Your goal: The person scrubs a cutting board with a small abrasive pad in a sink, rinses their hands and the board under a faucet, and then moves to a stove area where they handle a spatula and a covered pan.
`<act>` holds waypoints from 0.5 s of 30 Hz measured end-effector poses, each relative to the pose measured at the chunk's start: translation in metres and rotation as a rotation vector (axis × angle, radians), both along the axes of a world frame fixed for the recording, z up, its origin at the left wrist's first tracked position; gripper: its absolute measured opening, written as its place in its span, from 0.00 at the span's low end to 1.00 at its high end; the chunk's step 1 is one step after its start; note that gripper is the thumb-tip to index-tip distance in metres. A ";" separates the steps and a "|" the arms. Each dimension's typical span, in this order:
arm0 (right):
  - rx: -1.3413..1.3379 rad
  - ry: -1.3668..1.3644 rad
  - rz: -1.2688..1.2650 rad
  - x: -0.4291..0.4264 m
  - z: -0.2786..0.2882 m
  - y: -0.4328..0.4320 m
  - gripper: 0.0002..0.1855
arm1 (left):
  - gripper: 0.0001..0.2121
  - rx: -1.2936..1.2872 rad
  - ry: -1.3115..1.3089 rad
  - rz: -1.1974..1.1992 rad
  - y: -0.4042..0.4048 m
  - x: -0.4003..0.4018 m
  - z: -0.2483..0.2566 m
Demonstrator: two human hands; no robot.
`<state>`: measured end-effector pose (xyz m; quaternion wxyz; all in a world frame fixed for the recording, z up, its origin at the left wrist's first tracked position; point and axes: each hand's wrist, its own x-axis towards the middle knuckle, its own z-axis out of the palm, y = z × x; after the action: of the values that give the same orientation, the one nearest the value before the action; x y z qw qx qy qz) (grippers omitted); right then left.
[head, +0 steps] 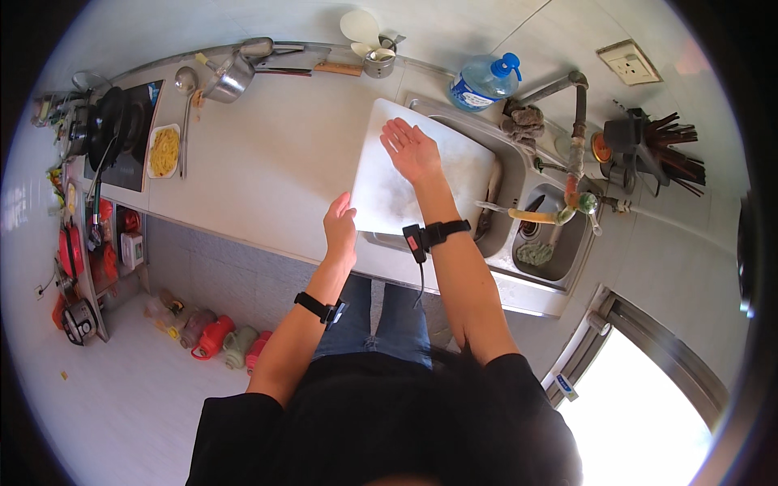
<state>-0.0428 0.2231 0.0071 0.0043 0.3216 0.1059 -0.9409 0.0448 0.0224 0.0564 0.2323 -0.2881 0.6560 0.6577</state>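
A white cutting board [450, 146] lies tilted across the large basin of the steel sink [513, 167], reaching left over the counter. My left hand [341, 228] grips the board's left edge near its front corner; part of the fingers is hidden. Over the upper part of the board is my right hand [414, 152], palm turned up and fingers loosely spread, holding nothing. Water runs from the yellowish hose end of the faucet [535, 217] near the board's right edge. A long object in the basin is partly hidden by the board.
Behind the sink stand a blue-pumped bottle [480, 85] and a crumpled cloth [524, 124]. A scrubber [535, 253] lies in the small basin. Left on the counter [285, 133] are a dish of yellow strips [164, 153], a ladle [185, 121], a steel pot [231, 79] and a wooden-handled knife [338, 68].
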 end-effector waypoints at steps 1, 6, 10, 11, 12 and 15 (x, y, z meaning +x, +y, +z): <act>-0.005 -0.002 -0.007 -0.004 -0.006 -0.002 0.29 | 0.23 -0.005 -0.002 -0.007 -0.006 -0.001 0.001; 0.938 -0.182 -0.054 0.033 -0.099 0.057 0.28 | 0.22 0.082 -0.033 -0.153 0.020 -0.006 0.011; 2.203 -0.199 0.446 0.071 -0.104 -0.042 0.39 | 0.23 0.062 0.042 -0.199 -0.023 -0.008 -0.004; 1.958 -0.104 0.577 0.075 -0.075 -0.103 0.40 | 0.23 -0.032 0.040 -0.192 -0.068 -0.013 -0.002; 1.927 0.037 0.474 0.083 -0.080 -0.095 0.39 | 0.23 -0.094 0.097 -0.198 -0.071 -0.013 0.000; 2.130 -0.154 0.147 0.157 -0.143 0.030 0.33 | 0.23 -0.027 0.184 -0.245 -0.009 -0.006 0.010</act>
<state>0.1142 0.2532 -0.1359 -0.2155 0.2112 0.8912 -0.3386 0.0384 0.0137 0.0664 0.2457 -0.1477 0.7136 0.6392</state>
